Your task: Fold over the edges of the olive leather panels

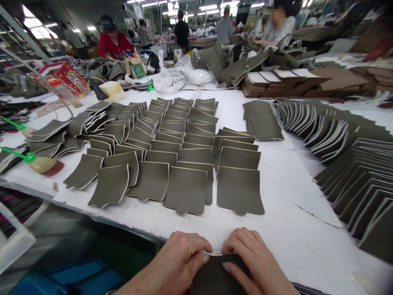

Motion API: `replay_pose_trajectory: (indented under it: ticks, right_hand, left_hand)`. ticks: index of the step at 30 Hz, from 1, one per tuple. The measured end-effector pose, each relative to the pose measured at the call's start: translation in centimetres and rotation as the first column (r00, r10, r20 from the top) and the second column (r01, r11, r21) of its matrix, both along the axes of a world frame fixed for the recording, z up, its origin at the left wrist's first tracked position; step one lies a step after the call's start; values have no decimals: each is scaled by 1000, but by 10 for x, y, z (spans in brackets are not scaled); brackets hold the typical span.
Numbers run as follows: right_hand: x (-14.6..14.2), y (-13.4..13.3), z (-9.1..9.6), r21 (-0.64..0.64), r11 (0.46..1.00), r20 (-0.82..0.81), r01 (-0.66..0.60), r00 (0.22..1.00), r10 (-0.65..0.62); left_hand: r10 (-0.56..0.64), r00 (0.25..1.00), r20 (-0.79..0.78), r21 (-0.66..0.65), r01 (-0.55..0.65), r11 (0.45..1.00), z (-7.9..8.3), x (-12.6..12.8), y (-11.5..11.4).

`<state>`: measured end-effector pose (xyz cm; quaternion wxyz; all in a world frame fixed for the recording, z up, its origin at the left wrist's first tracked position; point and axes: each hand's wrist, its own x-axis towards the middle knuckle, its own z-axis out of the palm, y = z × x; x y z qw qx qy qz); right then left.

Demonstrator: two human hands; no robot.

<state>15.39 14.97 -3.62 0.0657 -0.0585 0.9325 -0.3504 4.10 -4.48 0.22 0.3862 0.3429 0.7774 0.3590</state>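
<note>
At the table's front edge, both hands grip the upper edge of a dark olive leather panel [219, 272] with a pale rim. My left hand [186, 258] pinches its top left corner between thumb and fingers. On the top right part, my right hand [248, 256] has its fingers curled over the edge and its thumb on the face. The panel's lower part is cut off by the frame. Just beyond the hands, similar panels [188, 188] stand in overlapping rows, and another panel [239, 188] heads the rightmost row.
Long fanned stacks of panels [368, 180] lie at the right. Glue bottles with green nozzles [39, 162] stand at the left. Brown stacked pieces [276, 84], plastic bags [172, 80] and a red box [66, 78] are farther back. Several people work behind the table [285, 172].
</note>
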Motion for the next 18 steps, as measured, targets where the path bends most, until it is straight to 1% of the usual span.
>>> replay_pose_trajectory:
  ticks: [2, 5, 8, 11, 14, 16, 18]
  right_hand:
    - [1, 0, 1, -1, 1000, 4, 4, 1000, -4]
    - [0, -1, 1, 45, 999, 7, 2, 1000, -3]
    - [-2, 0, 1, 85, 996, 20, -33, 999, 32]
    - [-4, 1, 1, 81, 993, 33, -82, 996, 79]
    - [-4, 0, 1, 75, 989, 28, -126, 992, 124]
    - [-4, -2, -1, 95, 987, -7, -126, 992, 128]
    - [-3, -6, -6, 125, 985, -56, -117, 991, 125]
  left_hand:
    - [4, 1000, 9, -17, -4, 1000, 1, -1, 0]
    - [22, 998, 50, -50, -20, 999, 2, -1, 1]
    - [42, 996, 83, -78, -36, 996, 2, -1, 2]
    - [38, 997, 73, -79, -32, 996, -2, 0, 0]
    - [-2, 1000, -6, -23, 2, 1000, -9, 4, -4]
    - [-49, 992, -115, -9, 48, 999, -15, 7, -6]
    - [-111, 963, -246, -38, 104, 994, -21, 10, -6]
